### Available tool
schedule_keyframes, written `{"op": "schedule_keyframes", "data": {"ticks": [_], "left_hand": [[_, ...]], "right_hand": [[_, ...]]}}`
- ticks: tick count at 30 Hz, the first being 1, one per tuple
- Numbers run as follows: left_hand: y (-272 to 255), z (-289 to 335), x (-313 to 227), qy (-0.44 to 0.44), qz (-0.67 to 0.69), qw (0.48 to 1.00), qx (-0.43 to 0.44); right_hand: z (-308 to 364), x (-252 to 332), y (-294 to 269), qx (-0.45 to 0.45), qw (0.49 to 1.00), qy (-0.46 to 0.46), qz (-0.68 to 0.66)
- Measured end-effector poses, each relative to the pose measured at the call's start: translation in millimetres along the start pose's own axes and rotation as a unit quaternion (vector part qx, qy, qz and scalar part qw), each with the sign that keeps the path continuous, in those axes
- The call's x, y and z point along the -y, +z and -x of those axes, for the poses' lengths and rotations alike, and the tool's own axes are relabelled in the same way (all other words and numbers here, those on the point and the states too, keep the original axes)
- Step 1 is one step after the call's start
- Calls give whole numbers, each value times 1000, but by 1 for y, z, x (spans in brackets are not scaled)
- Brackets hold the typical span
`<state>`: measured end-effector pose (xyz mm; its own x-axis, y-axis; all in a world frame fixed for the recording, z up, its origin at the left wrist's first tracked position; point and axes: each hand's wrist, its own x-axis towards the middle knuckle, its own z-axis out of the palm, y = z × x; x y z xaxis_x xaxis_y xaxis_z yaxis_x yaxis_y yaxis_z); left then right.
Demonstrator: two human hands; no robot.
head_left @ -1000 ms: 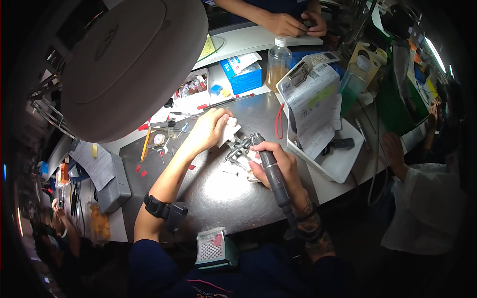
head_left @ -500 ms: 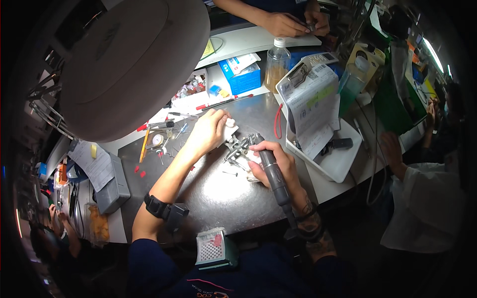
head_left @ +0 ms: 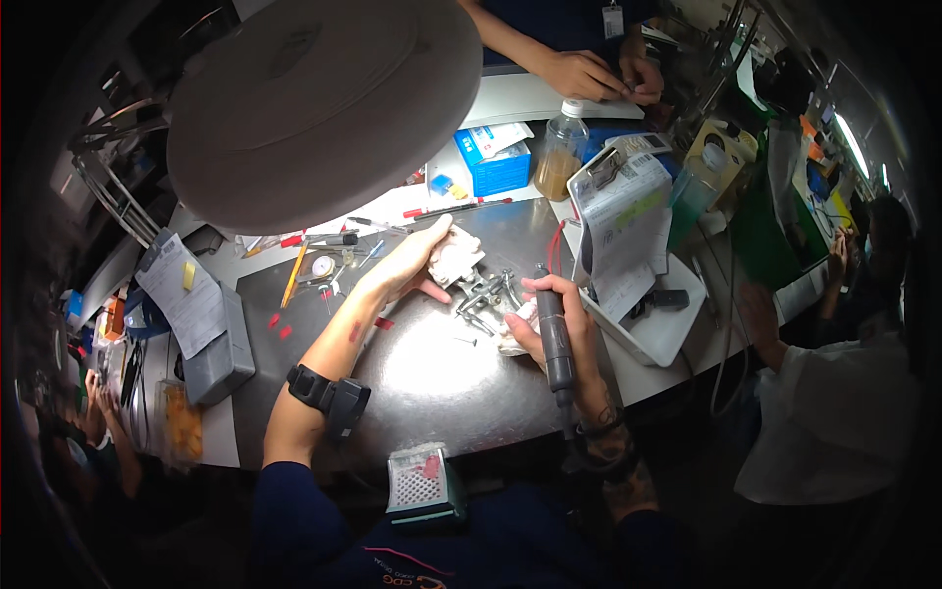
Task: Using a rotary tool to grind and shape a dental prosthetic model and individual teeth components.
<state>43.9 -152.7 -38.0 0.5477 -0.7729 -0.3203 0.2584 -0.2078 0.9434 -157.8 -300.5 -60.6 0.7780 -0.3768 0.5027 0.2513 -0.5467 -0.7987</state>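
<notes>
My left hand [head_left: 410,267] grips a white plaster dental model [head_left: 457,257] by its side, with the thumb along its top edge. The model is fixed to a metal articulator [head_left: 481,293], opened out between my hands. In my right hand [head_left: 575,329] is a dark rotary handpiece [head_left: 555,344], its cord end toward my forearm. The fingers of that hand also rest on the articulator's other plaster half [head_left: 510,342], partly hidden behind them. Below the articulator, a small screw-like pin [head_left: 466,342] lies on the metal work surface [head_left: 422,412].
A large lamp head [head_left: 324,118] overhangs the far left. Pens, a pencil [head_left: 293,277] and a round dial [head_left: 322,266] lie beyond my left forearm. On the right stands a white tray [head_left: 667,334] with a clipboard [head_left: 620,211]. A bottle [head_left: 561,162] stands behind; a co-worker's hands [head_left: 599,77] are opposite.
My left hand has turned the plaster model so its broad face shows, and its fingers have spread. The handpiece stands more upright in my right hand. The whole view has shifted slightly.
</notes>
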Motion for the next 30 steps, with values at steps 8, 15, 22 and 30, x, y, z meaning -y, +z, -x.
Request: {"op": "schedule_keyframes", "data": {"ticks": [8, 15, 22, 30], "left_hand": [[9, 3, 15, 62, 204, 977, 8], [30, 72, -56, 341, -363, 867, 0], [22, 98, -67, 385, -395, 834, 1], [-8, 115, -68, 444, -343, 828, 13]], "right_hand": [[4, -5, 4, -12, 986, 28, -166], [11, 16, 12, 66, 925, -5, -375], [-8, 60, 36, 25, 892, -42, -450], [-12, 60, 59, 100, 905, -100, -401]]}}
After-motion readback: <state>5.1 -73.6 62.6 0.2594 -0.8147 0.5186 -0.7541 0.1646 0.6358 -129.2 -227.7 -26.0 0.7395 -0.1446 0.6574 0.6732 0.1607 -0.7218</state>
